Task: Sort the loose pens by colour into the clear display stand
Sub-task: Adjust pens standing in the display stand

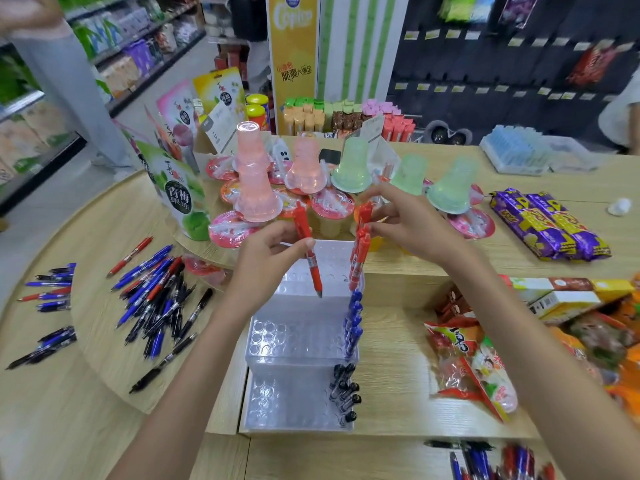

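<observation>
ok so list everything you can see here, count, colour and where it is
display stand: one, clear, three stepped tiers, centre of the wooden counter
top-tier red pens: a few, red, right end of the top tier
blue pens: several, blue, right end of the middle tier
black pens: several, black, right end of the bottom tier
loose pens: many, blue, black and red mixed, on the round table at left; more at bottom right
jelly cups: several, pink and green, upturned behind the stand
snack bars: a few, purple and yellow, counter at right
snack bags: several, red and orange, right of the stand
left hand: holds the held red pen above the top tier
right hand: pinches the top of the top-tier red pens
</observation>
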